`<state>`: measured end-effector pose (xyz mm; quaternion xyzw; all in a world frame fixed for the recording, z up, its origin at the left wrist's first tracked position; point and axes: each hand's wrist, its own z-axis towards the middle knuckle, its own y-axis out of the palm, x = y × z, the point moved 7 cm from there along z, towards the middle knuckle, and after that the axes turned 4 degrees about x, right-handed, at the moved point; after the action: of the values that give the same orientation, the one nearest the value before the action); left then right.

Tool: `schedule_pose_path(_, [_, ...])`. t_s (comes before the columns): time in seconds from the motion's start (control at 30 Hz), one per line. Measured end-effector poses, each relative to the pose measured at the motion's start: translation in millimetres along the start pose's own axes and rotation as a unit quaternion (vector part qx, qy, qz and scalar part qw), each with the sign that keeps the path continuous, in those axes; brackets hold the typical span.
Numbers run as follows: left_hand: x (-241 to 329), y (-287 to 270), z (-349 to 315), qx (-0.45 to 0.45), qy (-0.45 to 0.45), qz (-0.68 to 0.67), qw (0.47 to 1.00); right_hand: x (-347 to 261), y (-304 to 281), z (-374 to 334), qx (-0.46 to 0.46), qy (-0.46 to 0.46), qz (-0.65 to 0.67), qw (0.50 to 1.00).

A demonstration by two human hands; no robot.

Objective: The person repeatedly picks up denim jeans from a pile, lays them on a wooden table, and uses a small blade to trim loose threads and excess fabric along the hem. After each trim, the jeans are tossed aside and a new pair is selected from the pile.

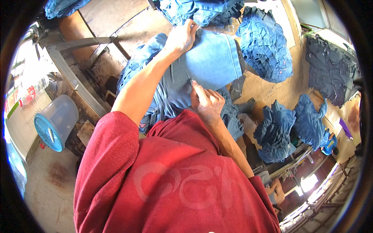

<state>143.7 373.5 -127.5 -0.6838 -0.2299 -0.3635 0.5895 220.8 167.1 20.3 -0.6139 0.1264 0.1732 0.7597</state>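
Observation:
In front of me a light blue denim garment (pixel 213 58) lies stretched out, its stitched hem toward the right. A dark grey band (pixel 174 82) crosses it; whether this is cloth or shadow I cannot tell. At the far edge of the denim, my left hand (pixel 182 38) is closed, fingers pinching the cloth. My right hand (pixel 208 101) is closed at the near edge, thumb and forefinger gripping the fabric by the dark band. More gathered denim (pixel 149 50) bunches to the left, partly under my left forearm.
Piles of blue denim garments (pixel 266 46) lie at the far right, with denim bundles (pixel 274 130) nearer. Dark garments (pixel 332 70) are stacked beyond. On the left stand a metal frame (pixel 74 83), a clear bucket with a blue lid (pixel 48 132) and a plastic bottle (pixel 35 91). Another person (pixel 276 192) is at lower right.

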Motion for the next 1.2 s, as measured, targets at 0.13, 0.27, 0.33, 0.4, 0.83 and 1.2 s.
schedule_pose_path(0.13, [1.8,-1.3,0.0,0.001,0.0,0.002,1.0,-1.7,-15.0,-15.5,0.006,0.019,0.005,1.0])
schedule_pose_path(0.27, [1.6,-0.7,0.0,-0.002,-0.001,-0.011,1.0,9.5,-7.8,-14.5,0.002,0.067,0.076,0.995])
schedule_pose_path(0.33, [2.7,-1.6,0.2,0.007,0.012,-0.008,1.0,8.3,-4.3,-8.1,0.027,0.035,0.072,0.996])
schedule_pose_path(0.4, [2.3,-1.3,0.3,0.009,0.015,-0.006,1.0,8.2,-0.3,-3.6,0.023,0.023,0.055,0.998])
schedule_pose_path(0.83, [0.9,-0.2,-0.3,-0.01,-0.005,0.0,1.0,11.2,-1.7,-12.1,0.025,0.047,0.076,0.996])
schedule_pose_path(1.2, [0.7,-0.6,0.3,0.013,0.016,-0.003,1.0,9.3,-11.2,-9.4,0.011,0.045,0.072,0.996])
